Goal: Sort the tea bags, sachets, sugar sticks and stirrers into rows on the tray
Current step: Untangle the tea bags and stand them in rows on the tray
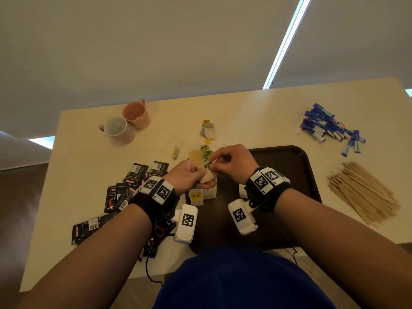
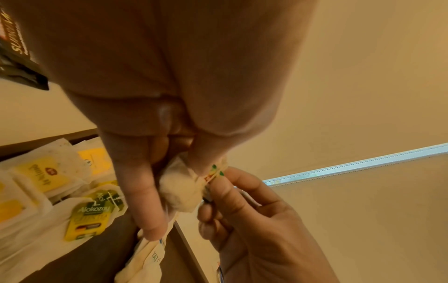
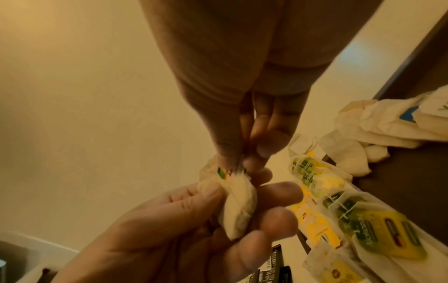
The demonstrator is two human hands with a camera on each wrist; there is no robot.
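Note:
My left hand (image 1: 200,176) grips a crumpled white tea bag (image 1: 207,179) just above the left edge of the dark brown tray (image 1: 289,166). My right hand (image 1: 214,165) pinches the small green, red and yellow tag (image 3: 227,172) at the top of the same tea bag (image 3: 240,203). In the left wrist view the tea bag (image 2: 179,189) sits between my thumb and curled fingers. A row of tea bags with yellow and green tags (image 1: 201,196) lies on the tray under my hands. More tea bags (image 1: 206,153) lie beyond my knuckles.
Black sachets (image 1: 133,181) are scattered left of the tray. Blue sugar sticks (image 1: 327,126) are piled at the far right, wooden stirrers (image 1: 363,192) right of the tray. Two pink mugs (image 1: 127,121) stand at the far left. A few loose tea bags (image 1: 208,131) lie mid-table.

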